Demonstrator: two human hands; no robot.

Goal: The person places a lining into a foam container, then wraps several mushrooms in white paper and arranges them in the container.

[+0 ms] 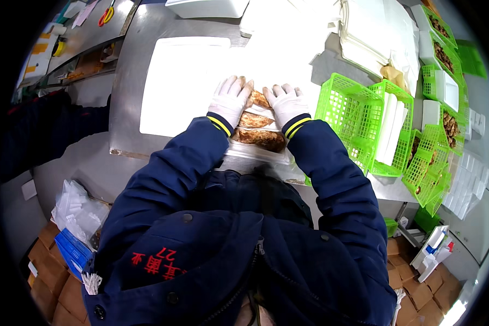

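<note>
My left hand, in a white glove with the fingertips bare, lies at the left side of a row of brown mushrooms. Its thumb side meets the end of the farthest mushroom. On the other side, my right hand, gloved the same way, rests with fingers spread, its thumb close to that mushroom. White sheets separate the mushrooms, which lie crosswise one behind another. The nearest mushroom sits by the front edge of a pale tray or box. Glare hides the surface beyond my fingertips.
A white board lies left on the steel table. Green plastic baskets stand at right, one holding white slabs. Farther right, more baskets hold brown pieces. A person's dark sleeve shows at left; scissors lie far left.
</note>
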